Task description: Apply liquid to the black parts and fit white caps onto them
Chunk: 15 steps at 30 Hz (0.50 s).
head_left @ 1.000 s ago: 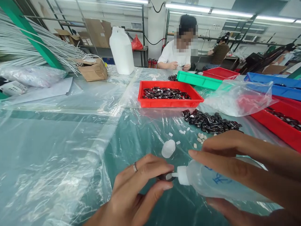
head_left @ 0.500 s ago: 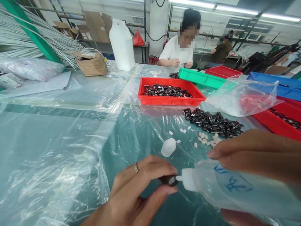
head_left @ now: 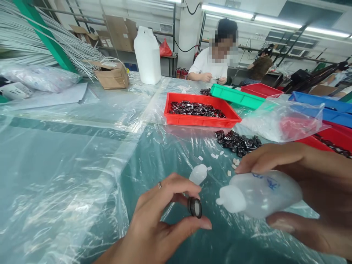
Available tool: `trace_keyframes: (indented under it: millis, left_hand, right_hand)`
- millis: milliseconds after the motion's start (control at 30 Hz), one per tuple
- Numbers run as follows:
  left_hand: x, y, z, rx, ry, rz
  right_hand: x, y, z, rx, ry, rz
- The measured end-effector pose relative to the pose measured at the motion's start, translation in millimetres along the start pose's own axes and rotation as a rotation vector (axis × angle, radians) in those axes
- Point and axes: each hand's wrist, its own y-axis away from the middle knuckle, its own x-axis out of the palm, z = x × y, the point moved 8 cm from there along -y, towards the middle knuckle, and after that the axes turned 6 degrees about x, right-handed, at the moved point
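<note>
My left hand (head_left: 159,223), with a ring on one finger, pinches a small black round part (head_left: 195,207) with a pale face between thumb and fingers. My right hand (head_left: 308,190) is wrapped round a translucent squeeze bottle (head_left: 258,194) with blue writing; its white nozzle points left, a short gap from the black part. The bottle's loose cap (head_left: 198,174) lies on the plastic sheet just beyond my left hand. A heap of small black parts (head_left: 236,141) and several small white pieces (head_left: 217,156) lie further out.
A red tray (head_left: 200,120) of black parts stands mid-table, with green (head_left: 236,96), blue (head_left: 324,104) and more red trays to the right and a clear bag (head_left: 283,119). A person in white sits across the table. A white jug (head_left: 147,55) and cardboard box (head_left: 111,77) stand far left.
The bottle's nozzle has pulled back from the black part and lifted to the right. My left hand has turned the part so its round face shows.
</note>
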Motion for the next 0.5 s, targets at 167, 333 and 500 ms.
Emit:
trace_keyframes:
  millis: [167, 333, 500]
  left_hand:
    - [0, 0, 1, -0.008, -0.093, 0.078]
    - [10, 9, 4, -0.065, -0.107, 0.200]
    - [3, 8, 5, -0.025, -0.236, 0.070]
  right_hand:
    - [8, -5, 0, -0.044, -0.013, 0.105]
    - [10, -1, 1, -0.017, 0.060, 0.076]
    - [15, 0, 3, -0.031, 0.100, 0.075]
